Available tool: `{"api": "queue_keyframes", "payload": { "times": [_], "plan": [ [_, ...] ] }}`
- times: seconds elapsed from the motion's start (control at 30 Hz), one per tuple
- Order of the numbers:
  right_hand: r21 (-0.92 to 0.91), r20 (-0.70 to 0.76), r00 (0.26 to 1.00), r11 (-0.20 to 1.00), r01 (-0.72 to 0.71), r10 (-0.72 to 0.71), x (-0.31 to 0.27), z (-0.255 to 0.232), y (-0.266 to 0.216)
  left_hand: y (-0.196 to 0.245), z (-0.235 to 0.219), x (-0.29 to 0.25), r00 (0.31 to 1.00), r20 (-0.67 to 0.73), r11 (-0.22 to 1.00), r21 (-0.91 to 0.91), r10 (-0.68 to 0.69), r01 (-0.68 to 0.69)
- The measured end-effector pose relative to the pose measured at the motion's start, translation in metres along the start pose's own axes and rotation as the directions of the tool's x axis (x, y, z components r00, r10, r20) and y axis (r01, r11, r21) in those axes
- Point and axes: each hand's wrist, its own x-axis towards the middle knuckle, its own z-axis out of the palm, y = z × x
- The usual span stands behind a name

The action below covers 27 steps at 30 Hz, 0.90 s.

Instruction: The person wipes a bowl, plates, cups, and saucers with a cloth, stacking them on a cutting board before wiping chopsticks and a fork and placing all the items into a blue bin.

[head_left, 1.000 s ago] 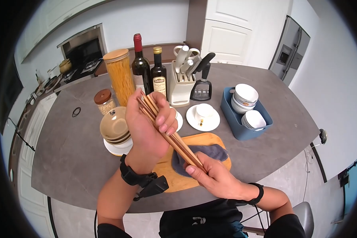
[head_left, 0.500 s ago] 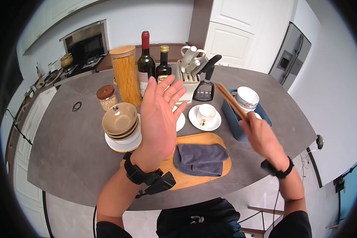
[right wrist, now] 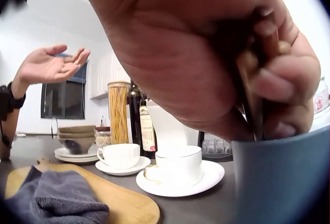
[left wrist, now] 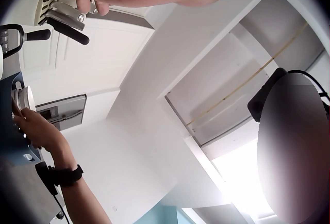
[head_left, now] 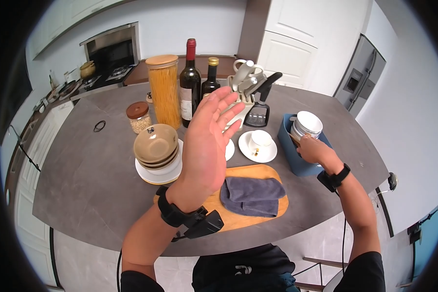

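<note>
My right hand [head_left: 318, 150] grips a bundle of wooden chopsticks [right wrist: 250, 92] at the blue bin [head_left: 297, 160]. In the right wrist view its fingers curl round them right at the bin's rim, and their lower ends are hidden behind the wall. White bowls [head_left: 308, 122] are stacked in the bin, beside that hand. My left hand [head_left: 207, 151] is raised over the table with nothing in it, palm showing and fingers spread. Below it lie a wooden board [head_left: 238, 170] and a folded grey cloth [head_left: 253, 194].
Left of the raised hand, brown bowls [head_left: 155, 143] sit stacked on white plates [head_left: 146, 174]. A white cup [head_left: 261, 138] stands on its saucer [head_left: 267, 156]. Farther back are an oat jar [head_left: 139, 121], a spaghetti jar [head_left: 164, 95], a wine bottle [head_left: 190, 92] and a knife block [head_left: 235, 119].
Both hands held the chopsticks at first. My left hand has let go and spread its fingers, while the right has carried the bundle rightward and down to the blue bin.
</note>
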Motion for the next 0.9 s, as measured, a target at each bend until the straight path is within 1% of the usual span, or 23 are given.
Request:
{"api": "queue_keyframes", "payload": {
  "times": [0.03,0.07,0.1,0.17,0.2,0.3,0.37,0.4,0.47,0.5,0.57,0.6,0.63,0.67,0.7,0.77,0.8,0.87,0.9],
  "plan": [
    [0.061,0.089,0.995,0.997,-0.045,0.04,0.002,-0.002,-0.002,0.001,-0.001,0.001,1.0,0.0,1.0,0.002,0.014,-0.014],
    [-0.011,0.018,0.999,0.999,0.046,-0.045,0.006,0.009,0.007,0.001,-0.002,0.001,1.0,0.0,1.0,0.004,0.026,-0.026],
    [-0.014,0.023,0.998,0.999,0.052,-0.052,0.007,0.009,0.004,0.001,-0.003,0.002,1.0,-0.009,1.0,0.004,0.026,-0.026],
    [0.063,0.089,0.996,0.998,-0.002,-0.003,0.002,0.006,0.003,0.0,-0.003,0.003,0.999,-0.005,0.999,0.016,0.035,-0.035],
    [0.062,0.094,0.996,0.998,-0.004,-0.002,0.001,0.004,0.002,-0.001,-0.003,0.004,0.999,-0.008,0.999,0.014,0.031,-0.031],
    [0.098,0.077,0.997,0.995,0.005,-0.012,-0.001,-0.001,0.004,-0.001,-0.004,0.005,1.0,-0.004,1.0,0.029,0.009,-0.009],
    [0.126,0.034,0.998,0.991,0.041,-0.046,-0.001,-0.002,0.011,0.0,-0.003,0.005,1.0,-0.012,0.996,0.085,0.001,0.0],
    [0.126,0.035,0.998,0.991,0.039,-0.044,-0.004,0.0,0.013,-0.001,-0.004,0.005,1.0,-0.011,0.996,0.085,-0.001,0.002],
    [0.226,-0.048,0.992,0.966,0.122,-0.114,-0.01,0.001,0.017,-0.003,-0.008,0.007,1.0,-0.012,0.998,0.067,0.0,0.001],
    [0.227,-0.047,0.993,0.967,0.118,-0.11,-0.016,-0.01,0.013,-0.003,-0.009,0.008,1.0,-0.01,0.998,0.066,-0.004,0.004],
    [0.323,0.043,0.999,0.946,0.014,-0.029,-0.028,-0.038,0.002,-0.003,-0.01,0.01,0.999,-0.038,0.995,0.101,-0.008,0.011],
    [0.289,-0.14,0.988,0.951,0.109,-0.07,-0.016,-0.028,0.021,-0.003,-0.011,0.01,0.999,-0.045,0.995,0.101,0.005,0.0],
    [0.239,-0.317,0.942,0.951,0.195,-0.114,-0.008,-0.026,0.031,-0.003,-0.011,0.01,0.999,-0.042,0.995,0.103,-0.001,0.005],
    [0.271,-0.374,0.925,0.947,0.174,-0.063,0.0,-0.032,0.04,0.0,-0.009,0.01,0.999,-0.049,0.992,0.125,-0.001,0.007],
    [0.337,-0.354,0.935,0.937,0.097,0.03,0.007,-0.045,0.044,0.002,-0.008,0.01,0.998,-0.056,0.989,0.146,-0.002,0.01],
    [0.21,-0.454,0.891,0.972,0.107,0.0,0.038,-0.041,0.074,0.006,-0.008,0.011,0.998,-0.058,0.986,0.164,-0.009,0.018],
    [0.214,-0.451,0.893,0.972,0.1,0.007,0.051,-0.033,0.084,0.008,-0.01,0.012,0.999,-0.04,0.983,0.18,-0.017,0.024],
    [0.205,-0.317,0.947,0.978,0.026,0.042,0.072,-0.022,0.097,0.013,-0.01,0.013,1.0,-0.018,0.977,0.21,-0.016,0.019],
    [0.209,-0.315,0.948,0.978,0.024,0.043,0.075,-0.025,0.097,0.016,-0.011,0.014,1.0,-0.018,0.977,0.213,-0.019,0.023]
  ]
}}
